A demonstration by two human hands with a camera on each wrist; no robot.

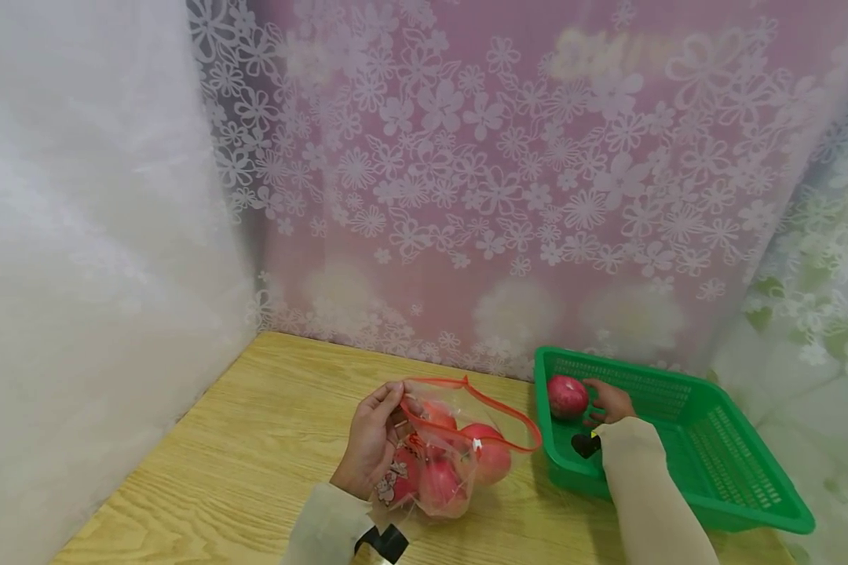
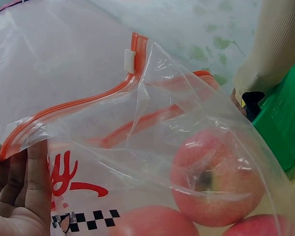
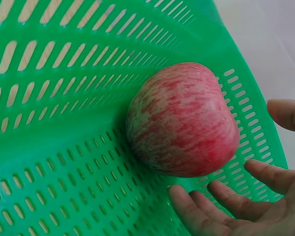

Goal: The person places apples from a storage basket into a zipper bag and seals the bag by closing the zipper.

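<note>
A clear zip bag with an orange-red zip edge stands on the table, its mouth spread and several red apples inside. My left hand pinches the zip edge at the bag's left side, thumb and fingers on the film. Over the green basket, my right hand reaches in from the right. Its fingers are spread around one side of a red streaked apple, which lies in the basket's left corner. A gap shows between the fingertips and the apple in the right wrist view.
The wood-grain table meets a flowered pink curtain at the back. White sheeting hangs along the left side. A white zip slider sits on the bag's edge. Slotted walls surround the basket.
</note>
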